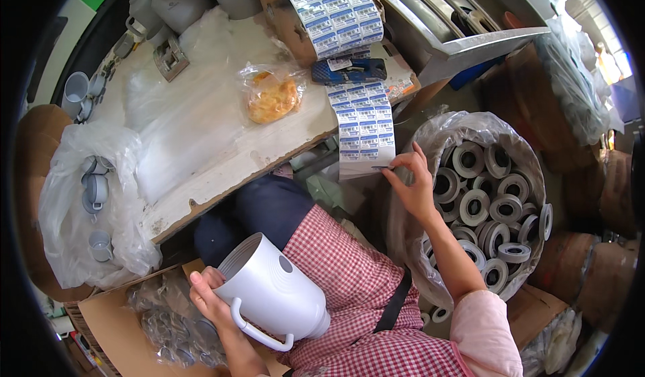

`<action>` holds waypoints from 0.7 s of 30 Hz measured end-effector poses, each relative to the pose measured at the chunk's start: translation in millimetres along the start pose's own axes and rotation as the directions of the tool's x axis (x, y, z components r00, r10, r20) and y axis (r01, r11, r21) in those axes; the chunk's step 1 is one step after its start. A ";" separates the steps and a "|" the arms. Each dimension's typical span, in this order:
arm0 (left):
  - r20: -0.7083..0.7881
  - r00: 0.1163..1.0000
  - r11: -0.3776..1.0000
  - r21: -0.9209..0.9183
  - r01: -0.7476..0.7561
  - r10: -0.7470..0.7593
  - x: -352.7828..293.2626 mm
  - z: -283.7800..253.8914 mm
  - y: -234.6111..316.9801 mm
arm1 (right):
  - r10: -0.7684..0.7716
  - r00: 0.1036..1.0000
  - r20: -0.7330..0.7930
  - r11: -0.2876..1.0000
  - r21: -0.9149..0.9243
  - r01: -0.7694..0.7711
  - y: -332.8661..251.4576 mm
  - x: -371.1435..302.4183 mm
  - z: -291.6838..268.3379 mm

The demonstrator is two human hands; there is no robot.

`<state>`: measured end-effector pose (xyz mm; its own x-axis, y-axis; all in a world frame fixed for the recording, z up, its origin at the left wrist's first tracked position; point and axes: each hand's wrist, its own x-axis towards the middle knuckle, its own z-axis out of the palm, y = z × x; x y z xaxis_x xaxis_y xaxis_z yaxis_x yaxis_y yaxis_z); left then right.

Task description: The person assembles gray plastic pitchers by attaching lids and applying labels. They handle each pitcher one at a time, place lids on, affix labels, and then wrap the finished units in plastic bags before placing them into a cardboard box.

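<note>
My left hand (pixel 211 298) grips the rim of a pale grey plastic thermos jug body (pixel 275 293). The jug lies tilted across my lap, its open threaded end up and to the left, its side handle (pixel 255 330) toward me. A dark oval mark shows on its wall. With thumb and forefinger, my right hand (pixel 415 183) pinches a small sticker label (pixel 381 168) at the lower end of a strip of blue and white labels (pixel 366 118). The strip hangs over the table's edge from a larger sheet (pixel 336 14) on a cardboard box.
A blue dark-patterned object (pixel 349 70) lies across the label strip. Bagged bread (pixel 272 98) and a tape dispenser (pixel 170 59) sit on the white table (pixel 201 142). To my right stands a lined container (pixel 403 222) of grey rings (pixel 474 205). At left are bagged grey cups (pixel 96 192) and an open carton (pixel 111 330).
</note>
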<state>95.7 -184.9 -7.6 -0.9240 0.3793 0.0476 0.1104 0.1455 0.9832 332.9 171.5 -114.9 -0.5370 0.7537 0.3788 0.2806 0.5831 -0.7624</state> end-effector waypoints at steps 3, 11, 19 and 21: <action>-0.011 0.997 0.992 0.109 -0.070 0.072 -1.8 -3.8 0.5 | -0.064 0.997 -0.044 0.996 -0.069 0.061 -20.6 5.5 -8.1; 0.127 0.988 0.987 0.125 -0.099 0.083 -14.4 -21.3 14.2 | 0.088 0.994 0.060 0.987 0.127 -0.095 -18.4 -15.9 -18.7; 0.450 0.889 0.996 -0.004 -0.091 0.083 -9.1 -32.4 30.4 | 0.088 0.905 0.415 0.952 0.232 -0.199 -146.4 -25.1 -8.3; 0.460 0.882 0.994 -0.009 -0.111 0.103 -9.1 -29.7 31.5 | 0.125 0.655 0.745 0.651 0.436 -0.621 -190.0 -8.8 6.3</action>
<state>96.7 -210.9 28.2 -0.6349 0.7701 0.0621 0.2094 0.0942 0.9733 279.3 52.2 23.4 -0.9093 0.3414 -0.2381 0.1689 -0.2202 -0.9607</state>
